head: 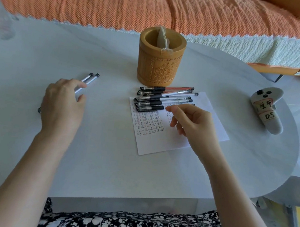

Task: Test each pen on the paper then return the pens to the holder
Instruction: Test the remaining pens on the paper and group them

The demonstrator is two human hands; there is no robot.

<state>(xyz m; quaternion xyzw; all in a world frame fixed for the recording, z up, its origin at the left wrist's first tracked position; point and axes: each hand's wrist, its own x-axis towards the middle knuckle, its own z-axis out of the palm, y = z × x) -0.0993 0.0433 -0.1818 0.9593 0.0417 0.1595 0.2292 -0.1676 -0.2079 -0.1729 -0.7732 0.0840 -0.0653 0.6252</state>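
- Left grip (62, 103) covers two pens (92, 77) set aside, probably tested; can't tell if it's grasping them.
- Right grip (190, 122) released, empty, reaching for the pile (152, 99) on the paper (161, 142).

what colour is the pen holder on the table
Golden tan pen holder, with carved figures on its side. The head view, the only one, shows it clearly.
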